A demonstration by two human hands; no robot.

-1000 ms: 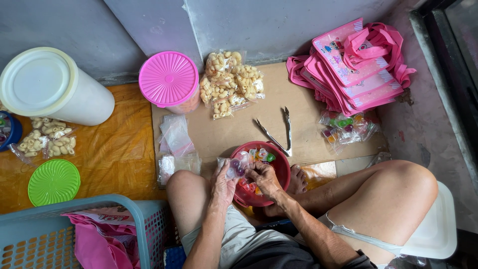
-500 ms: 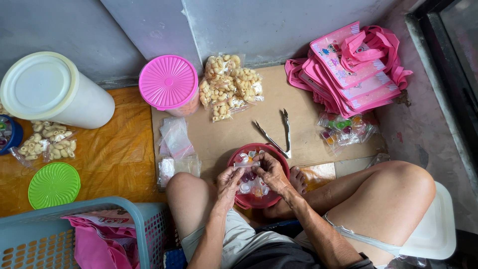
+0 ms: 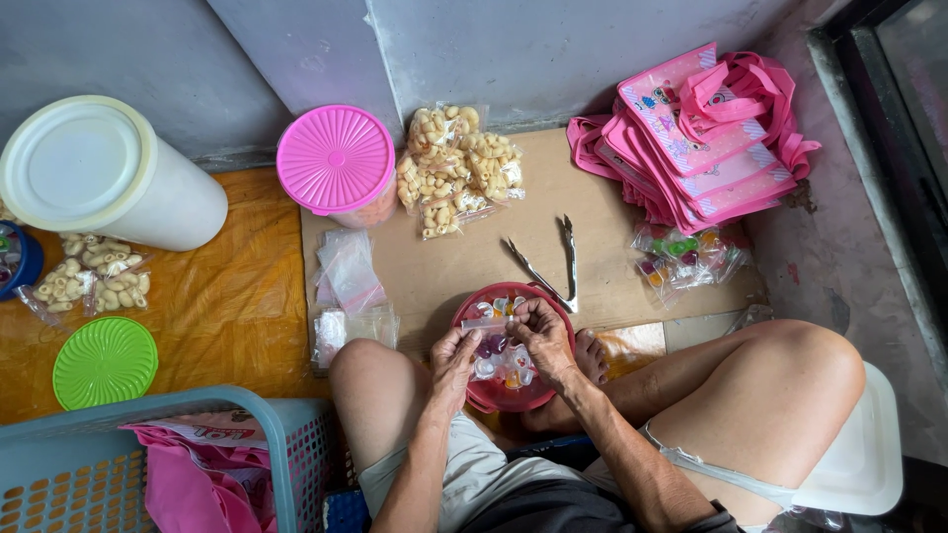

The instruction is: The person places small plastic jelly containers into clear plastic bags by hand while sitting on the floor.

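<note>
Both hands have closed in over the red bowl, left hand and right hand each with grip pinched on a small clear bag of sweets, filled bags already piled at the cardboard's right edge, empty bags left.

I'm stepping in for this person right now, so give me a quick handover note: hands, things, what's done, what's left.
Left hand and right hand together hold a small clear bag over the red bowl of little coloured jelly cups. Metal tongs lie on the cardboard beside the bowl.
Done: several filled bags lie near the pink tote bags.
Left: empty clear bags and the bowl's remaining cups.
</note>
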